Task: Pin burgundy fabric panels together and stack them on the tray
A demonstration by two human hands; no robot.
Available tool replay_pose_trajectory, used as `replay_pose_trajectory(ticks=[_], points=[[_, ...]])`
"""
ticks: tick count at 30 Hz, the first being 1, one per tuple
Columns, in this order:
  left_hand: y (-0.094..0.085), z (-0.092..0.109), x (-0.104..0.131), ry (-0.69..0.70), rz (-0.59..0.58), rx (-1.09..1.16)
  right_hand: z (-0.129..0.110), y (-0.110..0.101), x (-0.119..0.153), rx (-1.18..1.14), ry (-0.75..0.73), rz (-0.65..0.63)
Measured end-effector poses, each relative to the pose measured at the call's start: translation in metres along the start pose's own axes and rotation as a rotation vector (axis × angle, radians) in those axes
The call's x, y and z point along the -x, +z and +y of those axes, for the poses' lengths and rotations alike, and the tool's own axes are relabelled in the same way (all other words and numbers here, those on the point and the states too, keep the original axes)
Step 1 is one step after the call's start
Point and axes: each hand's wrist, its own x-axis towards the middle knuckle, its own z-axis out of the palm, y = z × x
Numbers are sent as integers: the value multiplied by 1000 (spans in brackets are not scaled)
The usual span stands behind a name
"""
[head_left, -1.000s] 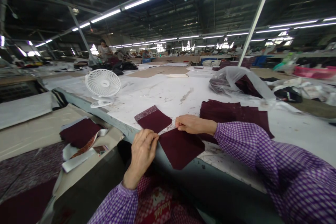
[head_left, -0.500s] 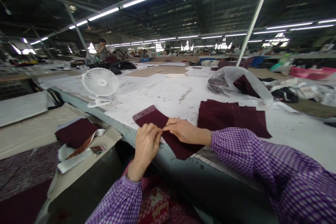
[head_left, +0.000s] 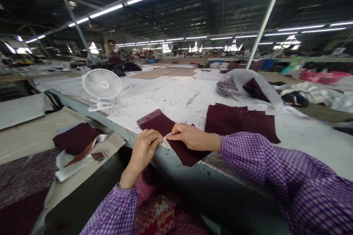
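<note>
A maroon cloth piece (head_left: 187, 154) with a speckled band at its far left end lies across the table's near edge. My right hand (head_left: 190, 137) pinches the cloth's near edge between thumb and fingers. Just left of it, my left hand (head_left: 145, 147) has its thumb and fingertips pressed together at the table edge; what they hold, if anything, is too small to make out. A narrow gap separates the fingertips of both hands. Right of them lies a stack of maroon pieces (head_left: 239, 119).
A white fan (head_left: 102, 84) stands at the table's left edge. A clear plastic bag (head_left: 234, 84) with dark cloth lies behind the stack. More cloth (head_left: 75, 137) rests on a lower surface at left. A person (head_left: 109, 49) is in the background.
My left hand has moved left and slightly down, away from my right hand, opening a small gap between the fingertips. The whole view has shifted slightly.
</note>
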Motion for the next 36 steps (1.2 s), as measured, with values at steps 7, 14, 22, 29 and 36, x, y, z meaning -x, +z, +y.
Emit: replay_pose_trajectory(ticks=[7,14,22,29,36], points=[[17,4,10,-57,302,10,-13,1,0,140,165,0],[30,2,13,33,301,-123,-5,0,-4,23,492,-82],[30,-23,-3,21,204,-72,2,-61,4,-72,379,-70],[33,-31,-10,56,86,-105,56,-143,57,-19,603,205],[34,-30,-9,50,83,-143,97,-153,111,-544,801,442]])
